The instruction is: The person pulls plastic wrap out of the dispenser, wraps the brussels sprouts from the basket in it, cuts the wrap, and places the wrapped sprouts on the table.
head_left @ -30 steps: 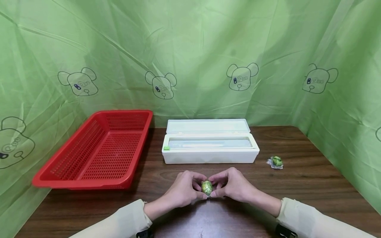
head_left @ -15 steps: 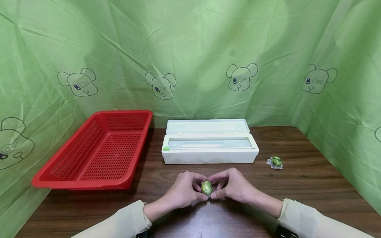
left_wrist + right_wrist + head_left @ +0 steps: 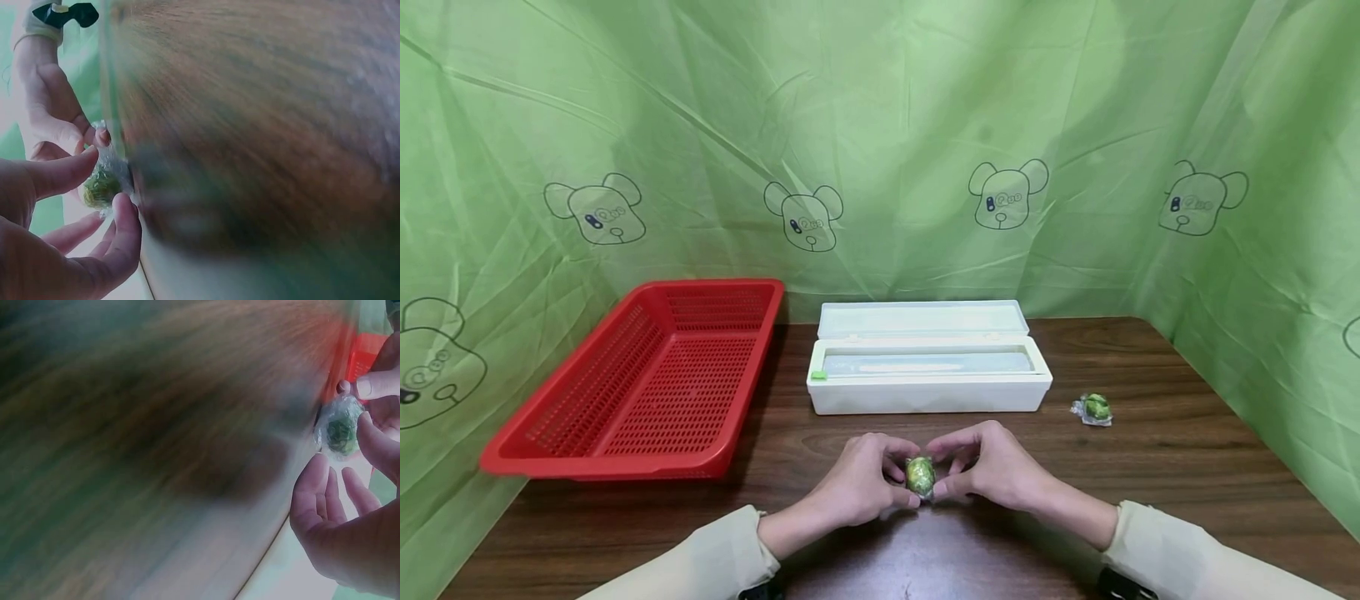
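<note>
A small round green item in clear cling film [image 3: 920,477] sits low at the front middle of the table. My left hand [image 3: 863,479] holds it from the left, thumb and forefinger curled about the wrap. On its other side is my right hand [image 3: 992,468], its thumb near or against the film and its forefinger apart from the item. The right wrist view shows the film-covered item [image 3: 342,432] beyond the right hand's spread fingers. A similar wrapped green item [image 3: 1097,407] lies to the right, beside no hand.
A red perforated basket [image 3: 718,461] stands at the left. Behind the hands is a long white cling film dispenser [image 3: 928,394], its lid raised, with a green slider at the left end. Green curtains [image 3: 902,100] enclose the back and sides of the wooden table [image 3: 1157,467].
My right thumb and forefinger have drawn slightly rightward, away from the wrapped green item. The left hand and the item have hardly moved.
</note>
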The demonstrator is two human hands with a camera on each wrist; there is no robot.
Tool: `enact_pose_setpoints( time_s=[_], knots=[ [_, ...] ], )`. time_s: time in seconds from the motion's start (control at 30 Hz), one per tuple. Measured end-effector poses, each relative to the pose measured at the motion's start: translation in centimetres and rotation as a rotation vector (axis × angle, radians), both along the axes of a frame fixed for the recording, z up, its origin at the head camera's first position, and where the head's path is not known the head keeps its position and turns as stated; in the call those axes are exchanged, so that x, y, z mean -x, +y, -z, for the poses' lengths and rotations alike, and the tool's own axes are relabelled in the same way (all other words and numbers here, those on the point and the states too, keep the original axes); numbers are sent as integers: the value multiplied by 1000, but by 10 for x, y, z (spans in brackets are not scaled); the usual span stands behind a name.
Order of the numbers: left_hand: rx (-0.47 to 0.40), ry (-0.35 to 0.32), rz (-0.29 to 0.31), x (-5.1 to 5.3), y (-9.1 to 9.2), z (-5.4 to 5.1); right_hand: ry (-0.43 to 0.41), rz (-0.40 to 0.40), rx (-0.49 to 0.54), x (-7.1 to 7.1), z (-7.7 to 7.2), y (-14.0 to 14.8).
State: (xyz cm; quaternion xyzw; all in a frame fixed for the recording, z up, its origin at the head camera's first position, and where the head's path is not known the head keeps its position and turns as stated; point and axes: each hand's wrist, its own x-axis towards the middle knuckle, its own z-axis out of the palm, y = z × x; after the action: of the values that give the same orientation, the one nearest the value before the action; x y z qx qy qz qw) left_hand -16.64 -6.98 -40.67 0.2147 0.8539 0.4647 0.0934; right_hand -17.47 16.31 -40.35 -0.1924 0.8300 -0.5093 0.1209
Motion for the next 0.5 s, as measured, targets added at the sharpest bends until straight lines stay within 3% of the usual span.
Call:
enact_pose_setpoints(
  time_s=[0.27,0.5],
  knots=[
    [70,36,-34,-4,-9,-8,-36,38,31,-1,-7,22],
    [101,91,-44,-6,-22,-15,1,49,27,3,-13,54]
  ],
)
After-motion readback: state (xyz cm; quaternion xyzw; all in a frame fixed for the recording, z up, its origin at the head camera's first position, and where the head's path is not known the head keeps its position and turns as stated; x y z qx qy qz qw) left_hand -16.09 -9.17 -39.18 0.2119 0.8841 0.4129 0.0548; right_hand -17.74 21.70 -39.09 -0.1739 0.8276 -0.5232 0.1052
